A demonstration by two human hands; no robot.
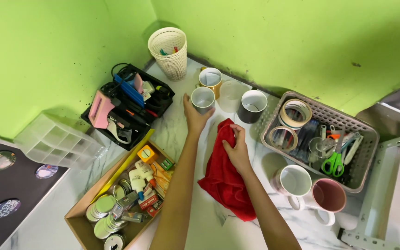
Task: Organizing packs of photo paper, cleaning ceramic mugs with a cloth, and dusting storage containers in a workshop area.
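On marble counter, left hand (193, 115) gripping grey mug (203, 99), right hand (237, 150) clutching red cloth (225, 183), grey basket (364, 139) of tape rolls (295, 113).

We see an open cardboard box (77, 217) at the marble counter's front left edge, with small red packets (149, 203) lying inside it.
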